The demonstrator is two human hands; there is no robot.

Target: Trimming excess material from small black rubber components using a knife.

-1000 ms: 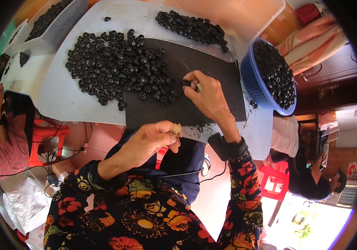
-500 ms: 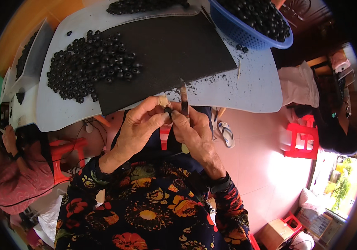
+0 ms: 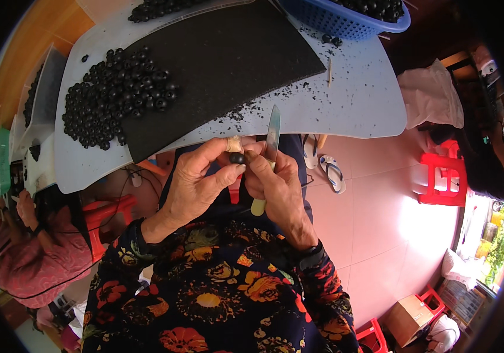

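Below the table edge [image 3: 299, 132], left hand [image 3: 196, 182] pinches a black bead [image 3: 238, 157]; right hand [image 3: 278, 185] grips a knife [image 3: 271, 141] (blade beside fingertips) — a slip could nick skin.

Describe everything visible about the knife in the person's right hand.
The knife has a narrow, flat, silvery metal blade with a pointed tip and a pale yellowish handle whose end sticks out below the right hand. It stands nearly upright, tip toward the table edge. The right hand's fingers wrap around its middle, hiding that part. It stands just beside a small black round piece pinched by the left hand.
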